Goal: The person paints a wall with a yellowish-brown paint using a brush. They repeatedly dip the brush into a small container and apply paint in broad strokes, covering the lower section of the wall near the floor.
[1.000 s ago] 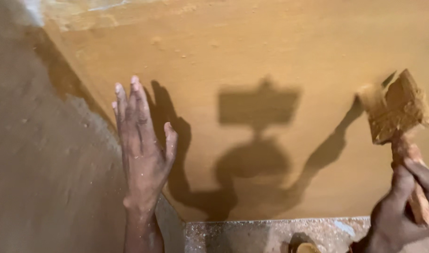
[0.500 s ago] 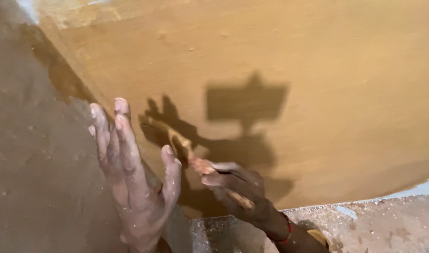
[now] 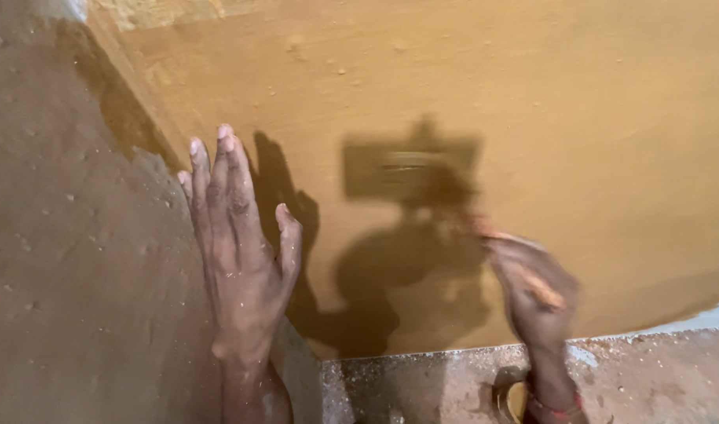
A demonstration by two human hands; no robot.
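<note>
At nine o'clock my left hand (image 3: 245, 259) lies flat, fingers apart, on the wall (image 3: 532, 102); at four my right hand (image 3: 536, 294) grips a blurred brush (image 3: 434, 169).

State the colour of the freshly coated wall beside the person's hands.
Ochre, a yellowish brown, on the coated wall; seen in the head view.

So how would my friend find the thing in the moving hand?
Start at the big wet ochre wall, then drop to the blurred right hand near its bottom edge. The brush is the thin mud-smeared stick poking from its fingers; the left hand lies flat and empty.
</note>
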